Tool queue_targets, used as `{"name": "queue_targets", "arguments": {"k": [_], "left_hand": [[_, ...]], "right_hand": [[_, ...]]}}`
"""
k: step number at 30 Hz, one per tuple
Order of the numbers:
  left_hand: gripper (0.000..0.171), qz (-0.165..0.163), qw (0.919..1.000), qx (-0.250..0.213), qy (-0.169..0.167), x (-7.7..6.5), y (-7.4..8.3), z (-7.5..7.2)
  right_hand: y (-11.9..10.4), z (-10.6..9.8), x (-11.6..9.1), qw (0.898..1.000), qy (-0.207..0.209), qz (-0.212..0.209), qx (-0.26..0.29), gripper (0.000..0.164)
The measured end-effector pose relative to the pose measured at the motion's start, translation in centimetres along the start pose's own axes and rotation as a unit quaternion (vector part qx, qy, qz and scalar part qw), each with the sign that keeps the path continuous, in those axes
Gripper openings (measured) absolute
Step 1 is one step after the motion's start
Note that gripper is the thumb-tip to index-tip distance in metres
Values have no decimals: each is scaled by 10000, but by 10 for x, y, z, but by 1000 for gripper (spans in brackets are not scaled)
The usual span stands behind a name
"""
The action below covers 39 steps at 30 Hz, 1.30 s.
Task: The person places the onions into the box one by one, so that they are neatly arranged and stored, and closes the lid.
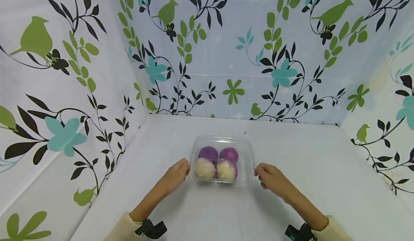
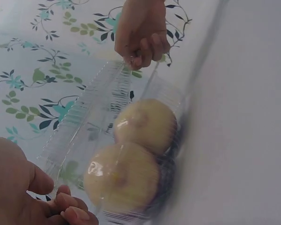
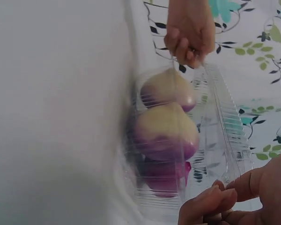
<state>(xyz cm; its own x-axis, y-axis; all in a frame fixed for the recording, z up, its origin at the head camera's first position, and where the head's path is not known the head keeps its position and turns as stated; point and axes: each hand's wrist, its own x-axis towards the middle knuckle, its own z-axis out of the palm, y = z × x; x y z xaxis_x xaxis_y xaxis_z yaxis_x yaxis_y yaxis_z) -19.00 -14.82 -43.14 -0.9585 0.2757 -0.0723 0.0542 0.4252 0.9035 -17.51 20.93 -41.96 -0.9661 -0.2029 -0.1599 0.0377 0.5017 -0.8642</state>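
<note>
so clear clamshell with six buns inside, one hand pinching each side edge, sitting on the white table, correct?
Not six: the head view shows four buns in the clear clamshell. The rest holds: left hand and right hand pinch its side edges, on the white table.

Both wrist views blur the white table (image 3: 51,93), and the lower picture edges crop the hands.
</note>
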Motion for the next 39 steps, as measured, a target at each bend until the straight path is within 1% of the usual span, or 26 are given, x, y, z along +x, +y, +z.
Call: {"name": "queue_targets", "arguments": {"k": [3,5,8,10,12,13,16,19,22,26,31,34,39], "left_hand": [[31,-158,9988,393,256,-3,-5,5],[30,-143,9969,661,397,-4,-9,8],[28,-75,9916,1139,612,-3,-17,13],[27,-92,9857,1501,759,-3,-22,15],[27,-130,9832,1647,770,-2,-25,16],[26,-150,9833,1652,747,-3,-26,17],[30,-214,9891,1364,516,-2,-27,18],[32,-272,9959,805,310,-1,-27,17],[30,-289,9989,214,308,1,-25,18],[28,-309,9980,-405,367,1,-26,23],[28,-385,9952,-811,401,1,-27,27],[28,-342,9951,-847,390,0,-27,26],[28,-387,9949,-895,259,-1,-27,20]], "right_hand": [[8,13,-1,9975,372,-131,-586,28],[12,21,-1,9950,496,-206,-846,27],[16,30,-2,9926,510,-252,-1070,23],[17,33,-3,9903,528,-265,-1259,20],[17,34,-3,9891,543,-219,-1351,21],[17,34,-3,9895,533,-190,-1327,22],[18,35,-3,9931,491,-47,-1064,29],[19,36,-2,9977,375,77,-551,34],[21,38,-1,9994,285,198,12,33],[21,42,-2,9980,284,299,489,32],[22,46,-4,9970,475,285,532,30],[22,46,-3,9974,514,263,439,31],[23,42,0,9976,478,267,434,36]]}}
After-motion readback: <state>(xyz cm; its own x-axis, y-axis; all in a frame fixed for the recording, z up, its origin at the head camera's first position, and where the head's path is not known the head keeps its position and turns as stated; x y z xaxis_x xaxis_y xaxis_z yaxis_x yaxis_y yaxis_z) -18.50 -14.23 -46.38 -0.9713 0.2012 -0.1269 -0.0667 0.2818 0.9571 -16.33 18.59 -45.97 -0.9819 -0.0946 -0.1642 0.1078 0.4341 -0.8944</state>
